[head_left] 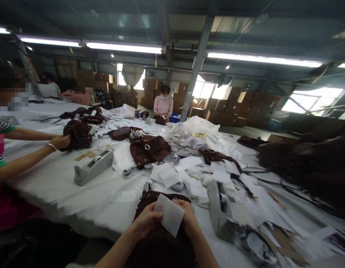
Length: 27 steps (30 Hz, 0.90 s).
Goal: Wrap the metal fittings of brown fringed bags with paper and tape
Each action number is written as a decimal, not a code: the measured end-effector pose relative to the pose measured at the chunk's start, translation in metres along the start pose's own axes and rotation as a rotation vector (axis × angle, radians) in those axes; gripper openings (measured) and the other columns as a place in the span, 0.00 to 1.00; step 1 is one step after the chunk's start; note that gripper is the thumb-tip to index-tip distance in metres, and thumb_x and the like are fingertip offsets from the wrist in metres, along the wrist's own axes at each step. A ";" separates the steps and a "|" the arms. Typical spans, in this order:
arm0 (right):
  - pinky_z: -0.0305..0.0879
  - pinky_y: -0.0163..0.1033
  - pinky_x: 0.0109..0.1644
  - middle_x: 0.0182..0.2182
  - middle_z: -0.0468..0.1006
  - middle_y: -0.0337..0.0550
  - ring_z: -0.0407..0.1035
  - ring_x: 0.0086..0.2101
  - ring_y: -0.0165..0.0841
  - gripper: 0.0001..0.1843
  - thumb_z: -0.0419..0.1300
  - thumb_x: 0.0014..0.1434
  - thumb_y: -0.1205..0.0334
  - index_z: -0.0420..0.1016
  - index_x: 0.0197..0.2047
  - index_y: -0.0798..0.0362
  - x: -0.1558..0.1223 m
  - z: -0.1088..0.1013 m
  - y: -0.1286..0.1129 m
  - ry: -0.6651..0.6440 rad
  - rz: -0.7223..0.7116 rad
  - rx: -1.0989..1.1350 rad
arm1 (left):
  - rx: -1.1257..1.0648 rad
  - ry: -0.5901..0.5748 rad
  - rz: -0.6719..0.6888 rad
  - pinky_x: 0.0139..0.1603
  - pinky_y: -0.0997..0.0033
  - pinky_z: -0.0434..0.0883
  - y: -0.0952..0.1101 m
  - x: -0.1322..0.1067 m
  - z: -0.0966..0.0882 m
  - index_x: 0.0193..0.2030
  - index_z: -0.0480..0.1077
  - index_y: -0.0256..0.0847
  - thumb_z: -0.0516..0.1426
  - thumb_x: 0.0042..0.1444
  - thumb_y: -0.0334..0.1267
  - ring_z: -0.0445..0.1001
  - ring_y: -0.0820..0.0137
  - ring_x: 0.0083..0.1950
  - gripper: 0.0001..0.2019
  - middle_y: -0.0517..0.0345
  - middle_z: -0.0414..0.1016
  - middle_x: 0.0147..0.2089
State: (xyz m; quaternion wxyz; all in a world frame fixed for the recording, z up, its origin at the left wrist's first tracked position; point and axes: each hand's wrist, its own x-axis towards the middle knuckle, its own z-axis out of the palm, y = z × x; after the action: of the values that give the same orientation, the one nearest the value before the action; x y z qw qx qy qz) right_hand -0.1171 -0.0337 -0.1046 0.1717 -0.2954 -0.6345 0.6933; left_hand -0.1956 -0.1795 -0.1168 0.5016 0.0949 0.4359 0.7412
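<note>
Between my two hands is a small white sheet (169, 215), tilted, its paper or foam make hard to tell. My left hand (146, 219) pinches its left edge with thumb and fingers. On the opposite edge, my right hand (187, 216) grips near the upper right corner. Directly beneath lies a dark brown fringed bag (164, 247) with metal eyelets along its top, partly covered by my hands and forearms. Grey wrapped rings (178, 186) and loose white sheets (167, 175) lie just beyond the bag.
A grey tape dispenser (221, 212) stands to my right, another tape dispenser (93, 167) to the left. Further brown bags (148, 149) lie mid-table; a dark pile (306, 160) fills the right. At left a co-worker's hand (60, 142) holds a brown bag. Another person (163, 104) stands across the table.
</note>
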 end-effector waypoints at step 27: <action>0.63 0.33 0.22 0.25 0.80 0.44 0.72 0.21 0.33 0.18 0.60 0.51 0.55 0.78 0.42 0.57 -0.048 0.013 -0.013 0.248 -0.005 -0.431 | -0.210 0.190 -0.004 0.22 0.75 0.63 -0.024 0.016 0.017 0.22 0.67 0.34 0.55 0.39 0.24 0.64 0.75 0.19 0.04 0.61 0.67 0.18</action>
State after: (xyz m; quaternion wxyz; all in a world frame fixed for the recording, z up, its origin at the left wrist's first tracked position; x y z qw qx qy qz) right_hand -0.0902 -0.0717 -0.0825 0.1829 -0.4063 -0.7425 0.5001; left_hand -0.1777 -0.1537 -0.1287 0.4668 -0.0296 0.4019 0.7872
